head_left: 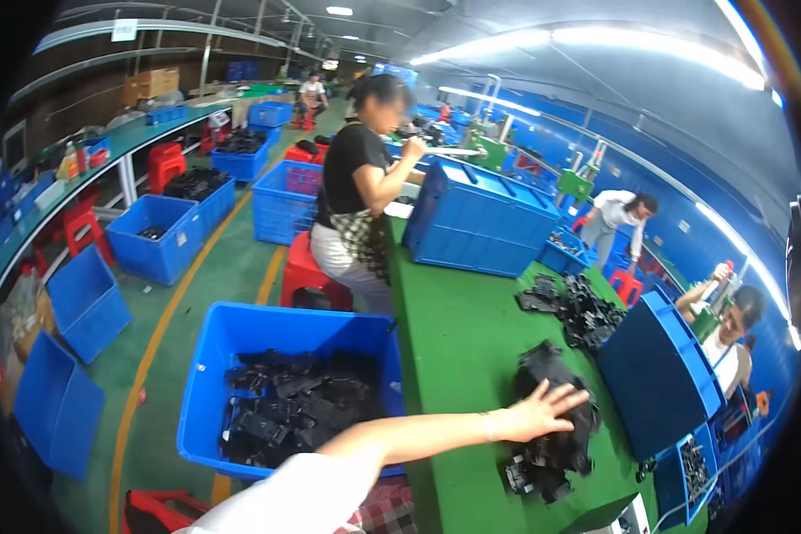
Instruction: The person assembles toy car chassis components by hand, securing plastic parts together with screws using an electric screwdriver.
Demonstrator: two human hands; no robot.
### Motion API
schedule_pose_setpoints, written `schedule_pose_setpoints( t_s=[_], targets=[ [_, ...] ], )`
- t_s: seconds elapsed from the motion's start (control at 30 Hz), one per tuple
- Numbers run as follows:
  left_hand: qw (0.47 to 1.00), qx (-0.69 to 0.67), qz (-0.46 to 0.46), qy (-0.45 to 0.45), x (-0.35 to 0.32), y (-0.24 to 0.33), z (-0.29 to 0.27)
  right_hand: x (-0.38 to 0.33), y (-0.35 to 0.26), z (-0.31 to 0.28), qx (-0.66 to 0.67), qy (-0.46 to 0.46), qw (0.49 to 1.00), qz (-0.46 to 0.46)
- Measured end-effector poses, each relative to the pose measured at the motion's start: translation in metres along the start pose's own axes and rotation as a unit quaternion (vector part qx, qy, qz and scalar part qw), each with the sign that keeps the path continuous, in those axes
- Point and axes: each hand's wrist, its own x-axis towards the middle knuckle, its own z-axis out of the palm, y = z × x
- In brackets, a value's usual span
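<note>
My left hand (539, 415) reaches across the green tabletop, fingers spread, over a heap of black moulded plastic parts (552, 458). The palm faces down on or just above them, and nothing shows gripped in it. Another dark pile of similar parts (587, 311) lies farther back on the table. Beside the table at left stands a large blue bin (285, 319), holding many black parts; my forearm passes over its near right corner. My right hand is outside the picture.
A blue crate (485, 222) rests on its side on the green table (445, 356), near a seated co-worker (356, 169). Another tilted blue crate (659, 374) stands at right. A small bin of metal-looking pieces (692, 472) is at lower right. Red stools (316, 276) and more bins line the floor.
</note>
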Motion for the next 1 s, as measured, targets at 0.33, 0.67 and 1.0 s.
schedule_pose_setpoints(
  t_s=[0.33, 0.67, 1.0],
  targets=[
    [0.96, -0.183, -0.207, 0.054, -0.162, -0.009, -0.115, 0.002, 0.007, 0.007, 0.001, 0.013, 1.0, -0.013],
    [0.539, -0.09, -0.728, -0.413, -0.555, 0.037, -0.111, 0.029, -0.076, 0.056, 0.11, -0.216, 0.969, -0.059],
    [0.664, 0.147, -0.631, -0.373, -0.569, 0.026, -0.09, 0.045, -0.106, 0.122, 0.121, -0.333, 0.93, -0.099]
  ],
)
